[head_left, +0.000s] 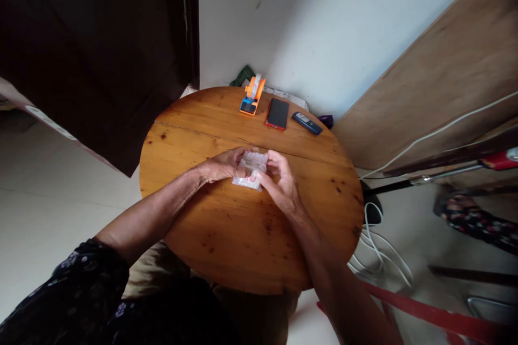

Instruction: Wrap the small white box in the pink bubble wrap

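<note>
A small packet of bubble wrap (251, 164), whitish and clear with some red marks on it, is between my two hands over the middle of the round wooden table (226, 226). My left hand (226, 165) grips its left side, thumb on top and fingers behind. On the right edge, my right hand (282, 180) holds it with the thumb in front and the fingers curled at the far side. What the wrap contains, if anything, cannot be made out.
At the table's far side stand an orange and blue tape dispenser (251, 96), a red-edged smartphone (277, 114) and a dark keypad phone (307, 122). A wall rises behind. White cables (376, 248) lie on the floor at right, near another person's foot (459, 205).
</note>
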A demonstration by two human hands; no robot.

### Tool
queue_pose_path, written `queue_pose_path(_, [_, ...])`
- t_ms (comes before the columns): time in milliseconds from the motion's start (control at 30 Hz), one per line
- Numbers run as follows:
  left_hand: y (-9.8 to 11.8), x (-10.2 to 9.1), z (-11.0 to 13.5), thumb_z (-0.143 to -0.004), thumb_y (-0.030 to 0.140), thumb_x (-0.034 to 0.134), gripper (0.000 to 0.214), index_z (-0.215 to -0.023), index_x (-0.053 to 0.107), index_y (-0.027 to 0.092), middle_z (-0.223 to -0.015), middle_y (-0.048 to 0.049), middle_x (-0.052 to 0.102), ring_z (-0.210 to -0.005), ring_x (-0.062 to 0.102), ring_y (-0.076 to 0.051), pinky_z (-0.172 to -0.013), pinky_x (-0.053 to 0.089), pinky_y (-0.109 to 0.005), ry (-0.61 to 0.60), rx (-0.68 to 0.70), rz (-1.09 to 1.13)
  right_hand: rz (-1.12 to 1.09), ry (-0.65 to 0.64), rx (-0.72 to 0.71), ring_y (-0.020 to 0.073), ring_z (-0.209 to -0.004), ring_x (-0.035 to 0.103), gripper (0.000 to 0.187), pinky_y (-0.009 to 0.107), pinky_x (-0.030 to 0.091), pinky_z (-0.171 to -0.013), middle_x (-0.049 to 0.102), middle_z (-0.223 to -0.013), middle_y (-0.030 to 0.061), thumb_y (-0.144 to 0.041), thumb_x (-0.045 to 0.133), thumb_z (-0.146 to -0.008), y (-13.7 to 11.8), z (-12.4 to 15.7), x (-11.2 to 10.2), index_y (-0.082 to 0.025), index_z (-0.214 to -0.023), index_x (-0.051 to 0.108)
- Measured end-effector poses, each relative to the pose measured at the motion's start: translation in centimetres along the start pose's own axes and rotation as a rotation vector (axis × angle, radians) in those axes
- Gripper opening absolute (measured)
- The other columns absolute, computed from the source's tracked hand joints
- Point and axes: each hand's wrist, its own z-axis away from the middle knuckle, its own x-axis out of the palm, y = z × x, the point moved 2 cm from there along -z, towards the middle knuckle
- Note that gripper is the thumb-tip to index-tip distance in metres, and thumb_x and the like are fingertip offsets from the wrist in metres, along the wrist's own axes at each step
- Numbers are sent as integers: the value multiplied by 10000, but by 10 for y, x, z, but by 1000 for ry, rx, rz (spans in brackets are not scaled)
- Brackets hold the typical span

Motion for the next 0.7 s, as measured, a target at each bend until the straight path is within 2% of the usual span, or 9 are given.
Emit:
queue_pose_path(100, [2, 1, 0, -604, 149, 815, 672, -1233, 578, 161, -1163, -87, 666, -1003, 648, -186, -916, 503, -339, -23, 7, 15, 83, 82, -87, 301, -1188, 618, 363, 504, 504, -999, 639, -1319, 111, -459, 632, -881, -10, 1, -10, -268, -1187, 591])
queue_pose_path(200, [4, 2, 1, -600, 149, 819, 690, -1244, 571, 165, -1156, -80, 655, -990, 642, -179, -902, 504, -332, -34, 14, 5, 140, 48, -153, 304, -1273, 568, 241, 511, 473, -1063, 609, -1339, 98, -450, 590, -919, -16, 1, -13, -266, -1067, 644])
queue_pose_path(367, [4, 2, 2, -617, 133, 791, 687, -1263, 562, 180, -1183, -82, 635, -977, 633, -169, -882, 504, -326, -41, 7, -23, 203, -29, -174, 299, -1359, 513, 288, 544, 393, -1164, 563, -1419, 95, -489, 555, -954, -11, -1, -9, -281, -1112, 675])
queue_pose_path(567, [6, 4, 3, -630, 122, 789, 665, -1256, 571, 172, -1155, -83, 646, -962, 639, -167, -873, 511, -320, -62, 14, -26, 189, -82, -151, 300, -1401, 483, 333, 542, 373, -1186, 534, -1476, 96, -534, 549, -960, -5, -2, -8, -277, -1117, 691])
queue_pose_path(700, [9, 6, 4, -626, 120, 797, 686, -1273, 572, 174, -1209, -97, 642, -1031, 639, -191, -903, 505, -332, -72, 28, -36, 141, -128, -133, 298, -1411, 477, 351, 534, 371, -1188, 525, -1487, 87, -566, 537, -960, -3, -4, -8, -286, -1106, 691])
